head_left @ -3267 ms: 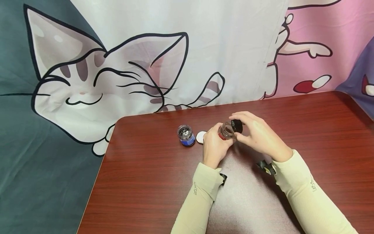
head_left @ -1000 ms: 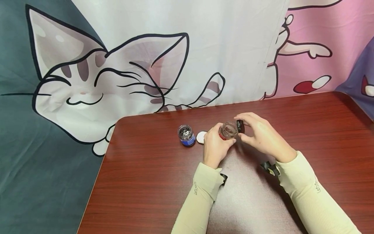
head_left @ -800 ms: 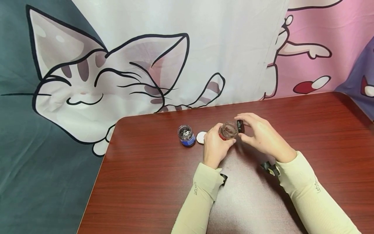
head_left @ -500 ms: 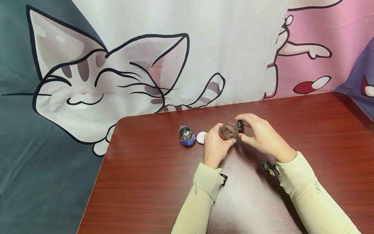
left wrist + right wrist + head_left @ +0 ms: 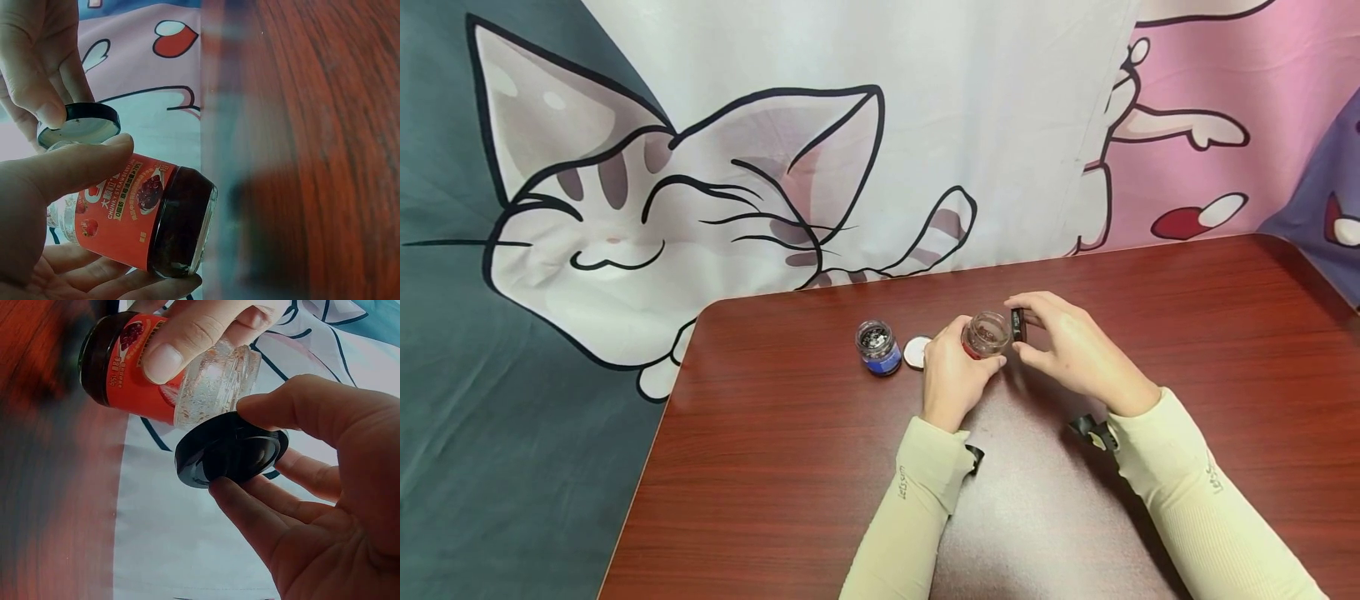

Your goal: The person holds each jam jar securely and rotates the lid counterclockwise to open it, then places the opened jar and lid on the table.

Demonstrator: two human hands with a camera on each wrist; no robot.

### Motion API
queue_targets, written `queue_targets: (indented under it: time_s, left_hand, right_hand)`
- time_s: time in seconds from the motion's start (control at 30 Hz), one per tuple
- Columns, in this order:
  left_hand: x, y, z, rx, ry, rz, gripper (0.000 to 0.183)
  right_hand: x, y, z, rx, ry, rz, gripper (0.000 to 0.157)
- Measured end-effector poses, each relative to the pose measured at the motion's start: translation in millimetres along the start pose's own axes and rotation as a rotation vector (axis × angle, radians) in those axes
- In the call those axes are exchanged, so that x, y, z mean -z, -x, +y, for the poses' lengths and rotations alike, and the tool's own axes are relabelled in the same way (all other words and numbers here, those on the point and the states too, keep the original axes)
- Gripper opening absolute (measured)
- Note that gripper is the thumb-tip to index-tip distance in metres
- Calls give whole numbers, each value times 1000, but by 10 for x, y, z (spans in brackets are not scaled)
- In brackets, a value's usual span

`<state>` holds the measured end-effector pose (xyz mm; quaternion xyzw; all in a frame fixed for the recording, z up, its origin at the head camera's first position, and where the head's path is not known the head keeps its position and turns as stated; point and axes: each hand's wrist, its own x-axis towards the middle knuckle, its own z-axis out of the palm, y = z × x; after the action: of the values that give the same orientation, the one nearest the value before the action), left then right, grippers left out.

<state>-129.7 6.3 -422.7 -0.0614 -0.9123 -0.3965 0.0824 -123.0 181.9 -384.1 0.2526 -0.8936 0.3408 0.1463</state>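
Note:
My left hand (image 5: 953, 375) grips a glass jam jar (image 5: 987, 337) with a red label, its uncovered mouth facing up. The label (image 5: 122, 212) reads "Chunky Strawberry" in the left wrist view, and dark jam (image 5: 182, 222) lies at the bottom. Just right of the mouth, my right hand (image 5: 1071, 350) pinches a black lid (image 5: 1018, 325) between thumb and fingertips. That lid (image 5: 231, 450) is tilted on edge beside the clear neck (image 5: 212, 384), its pale inside turned toward the jar. Whether the jar's base touches the table cannot be told.
Left of the hands stands a second jar (image 5: 878, 348) with a blue label and dark contents, its top uncovered. Between the jars a white disc-like lid (image 5: 916, 352) lies on the brown wooden table (image 5: 760, 467), partly behind the left hand. A cartoon-printed cloth (image 5: 1000, 125) hangs behind.
Since the earliest frame, the black lid has come off the jar's mouth and moved right, turning on edge. The jar now stands more upright. Over the last second the hands have barely moved.

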Motion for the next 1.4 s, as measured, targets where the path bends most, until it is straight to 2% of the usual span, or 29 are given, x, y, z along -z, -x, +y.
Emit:
queue_targets:
  time_s: [1.4]
  left_hand:
    - [-19, 2, -21, -3, -3, 15, 51]
  right_hand:
    - [-60, 39, 96, -53, 30, -33, 50]
